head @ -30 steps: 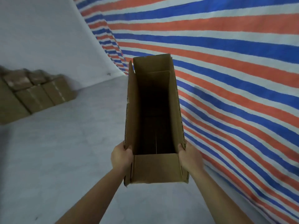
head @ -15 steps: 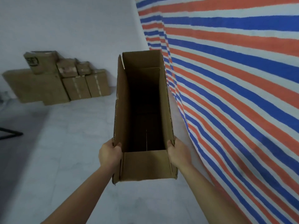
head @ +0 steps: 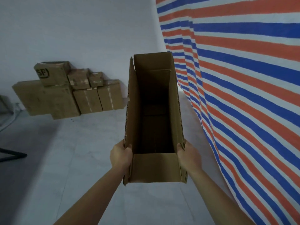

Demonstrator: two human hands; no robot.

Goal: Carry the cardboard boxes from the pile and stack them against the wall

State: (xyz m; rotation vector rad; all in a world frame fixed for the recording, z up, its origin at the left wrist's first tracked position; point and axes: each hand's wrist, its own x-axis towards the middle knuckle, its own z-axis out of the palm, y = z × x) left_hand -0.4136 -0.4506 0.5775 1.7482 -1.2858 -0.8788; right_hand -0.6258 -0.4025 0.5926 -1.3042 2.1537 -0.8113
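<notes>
The cardboard box (head: 155,166) was gripped at its near end, the left hand (head: 121,155) curled at 9 o'clock and the right hand (head: 189,154) at 3; it was held above the floor (head: 81,159), with stacked boxes (head: 68,93) at 10 o'clock.

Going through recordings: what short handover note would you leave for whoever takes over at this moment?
Left hand grips the open box by its left wall; right hand grips its right wall.
The box is held in the air, opening up. The stack of boxes stands against the wall, ahead to the left.
Done: this box is lifted.
Left: carry it over and set it with the stack.
</notes>
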